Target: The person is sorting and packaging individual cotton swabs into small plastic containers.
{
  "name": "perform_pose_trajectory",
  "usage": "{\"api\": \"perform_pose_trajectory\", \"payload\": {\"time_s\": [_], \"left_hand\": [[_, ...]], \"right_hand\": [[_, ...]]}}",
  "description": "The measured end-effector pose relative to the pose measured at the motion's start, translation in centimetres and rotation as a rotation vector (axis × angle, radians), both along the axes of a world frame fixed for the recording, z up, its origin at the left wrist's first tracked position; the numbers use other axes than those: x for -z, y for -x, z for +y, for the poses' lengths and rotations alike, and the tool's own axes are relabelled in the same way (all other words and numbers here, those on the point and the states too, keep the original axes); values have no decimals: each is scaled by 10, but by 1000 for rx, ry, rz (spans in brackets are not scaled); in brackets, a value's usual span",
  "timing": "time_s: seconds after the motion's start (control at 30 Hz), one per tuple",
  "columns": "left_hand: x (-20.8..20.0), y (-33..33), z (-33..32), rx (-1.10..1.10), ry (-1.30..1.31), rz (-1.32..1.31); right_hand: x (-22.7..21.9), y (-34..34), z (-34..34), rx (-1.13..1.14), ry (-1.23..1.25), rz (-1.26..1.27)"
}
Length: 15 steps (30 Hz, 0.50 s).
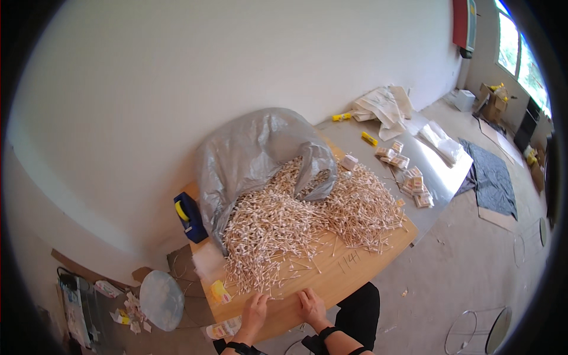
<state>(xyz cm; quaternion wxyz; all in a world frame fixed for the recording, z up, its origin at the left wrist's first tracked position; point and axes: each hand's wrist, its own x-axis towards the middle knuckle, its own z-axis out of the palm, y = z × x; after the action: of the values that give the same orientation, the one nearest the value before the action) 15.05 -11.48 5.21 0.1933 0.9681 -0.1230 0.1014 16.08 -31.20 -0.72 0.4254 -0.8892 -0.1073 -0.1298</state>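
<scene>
A large heap of cotton swabs (266, 222) spreads over the wooden tabletop (349, 266), spilling from a grey plastic bag (248, 148). At the near edge of the heap, my left hand (254, 312) is closed in a pinch, with a thin pale swab end showing by its fingertips. My right hand (312, 306) rests by the table's front edge, a short way to the right, its fingers curled together. Whatever lies under those fingers is hidden. Clear plastic packaging with coloured print (223, 328) lies beside my left wrist, and a yellow-and-white packet (220, 291) is just beyond it.
A blue tape dispenser (189, 217) stands at the table's left edge. On the grey metal table (367, 142) at the right are several packed swab bundles (417, 188), yellow rolls (368, 139) and a cream cloth (384, 109). Left of the table is a round translucent lid (161, 300); stools stand at the right.
</scene>
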Motion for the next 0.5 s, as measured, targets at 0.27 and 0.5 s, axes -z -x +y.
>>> {"api": "perform_pose_trajectory", "payload": {"time_s": [0.27, 0.5], "left_hand": [[-4, 46, 5, -237, 105, 81], [17, 28, 4, -216, 137, 80]], "right_hand": [[-6, -1, -3, 20, 41, -64], [-10, 0, 1, 23, 39, -77]]}}
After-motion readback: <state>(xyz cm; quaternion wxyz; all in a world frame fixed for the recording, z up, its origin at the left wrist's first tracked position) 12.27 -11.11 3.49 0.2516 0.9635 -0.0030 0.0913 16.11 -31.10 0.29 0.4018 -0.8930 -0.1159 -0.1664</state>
